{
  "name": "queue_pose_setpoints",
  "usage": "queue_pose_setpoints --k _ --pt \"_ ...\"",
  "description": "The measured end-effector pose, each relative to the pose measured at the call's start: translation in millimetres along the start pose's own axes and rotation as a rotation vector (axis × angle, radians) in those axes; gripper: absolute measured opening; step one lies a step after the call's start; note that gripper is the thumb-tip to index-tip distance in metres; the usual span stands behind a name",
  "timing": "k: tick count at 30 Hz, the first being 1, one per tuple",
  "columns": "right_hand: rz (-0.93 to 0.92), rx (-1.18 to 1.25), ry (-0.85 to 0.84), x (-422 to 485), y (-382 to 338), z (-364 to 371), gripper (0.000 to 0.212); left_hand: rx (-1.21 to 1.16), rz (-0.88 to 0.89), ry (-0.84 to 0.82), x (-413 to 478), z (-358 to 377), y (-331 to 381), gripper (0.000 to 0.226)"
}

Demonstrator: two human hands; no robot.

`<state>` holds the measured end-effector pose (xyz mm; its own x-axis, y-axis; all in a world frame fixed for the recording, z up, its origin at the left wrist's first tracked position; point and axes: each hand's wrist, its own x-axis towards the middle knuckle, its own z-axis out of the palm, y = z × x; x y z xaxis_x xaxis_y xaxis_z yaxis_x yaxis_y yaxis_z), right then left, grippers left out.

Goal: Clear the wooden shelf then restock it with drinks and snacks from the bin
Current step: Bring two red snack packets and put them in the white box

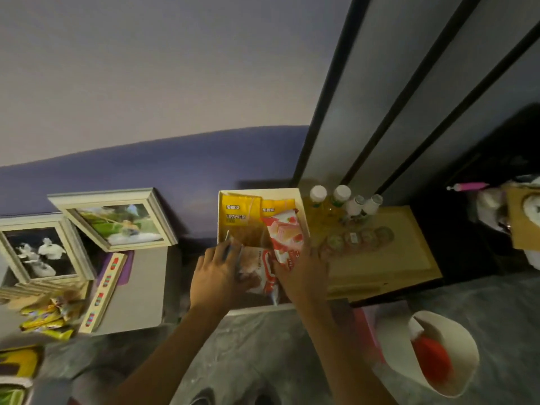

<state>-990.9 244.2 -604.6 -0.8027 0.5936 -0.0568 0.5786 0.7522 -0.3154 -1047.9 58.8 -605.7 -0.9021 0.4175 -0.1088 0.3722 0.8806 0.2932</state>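
Right now I have both hands down in the cream box (260, 190) at the centre of the frame, so I judge this as restocking: snacks going in beside the wooden shelf top (388, 267), where four bottles (342, 200) and a row of round wrapped snacks (356, 239) already stand. My left hand (217, 273) lies over a red-and-white packet (261, 271), fingers fairly straight, pressing rather than closing. My right hand (302, 268) sits against the strawberry cake packet (285, 238); blur keeps me from telling whether it grips it. The hands are close together, the red-and-white packet between them. Two yellow packets (239, 217) fill the far end.

Next, I think, that packet needs seating alongside the others, which calls for nudging the strawberry one aside without crushing either.

My wrists hide the box's near wall. Whether the box belongs to the shelf I cannot tell. The white bin (455, 346), lower right, shows only something red inside.
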Motion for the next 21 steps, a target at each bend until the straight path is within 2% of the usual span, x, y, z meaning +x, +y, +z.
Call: queue_pose_setpoints --k 5,11,17,21 --pt "-0.030 -0.106 0.044 1.4 4.4 18.1 0.108 0.067 0.080 -0.053 19.6 15.4 -8.2 0.107" --pt "-0.068 -0.024 -0.019 3.8 6.0 8.8 0.100 0.103 0.111 -0.023 18.0 15.4 -9.6 0.110" --pt "-0.135 0.095 -0.076 16.0 -1.3 -51.2 0.092 -0.030 0.075 0.057 21.3 -54.7 3.2 0.104" --pt "-0.153 0.073 -0.036 24.0 -21.4 -136.2 0.106 -0.063 0.040 0.158 27.8 -130.7 5.3 0.103"
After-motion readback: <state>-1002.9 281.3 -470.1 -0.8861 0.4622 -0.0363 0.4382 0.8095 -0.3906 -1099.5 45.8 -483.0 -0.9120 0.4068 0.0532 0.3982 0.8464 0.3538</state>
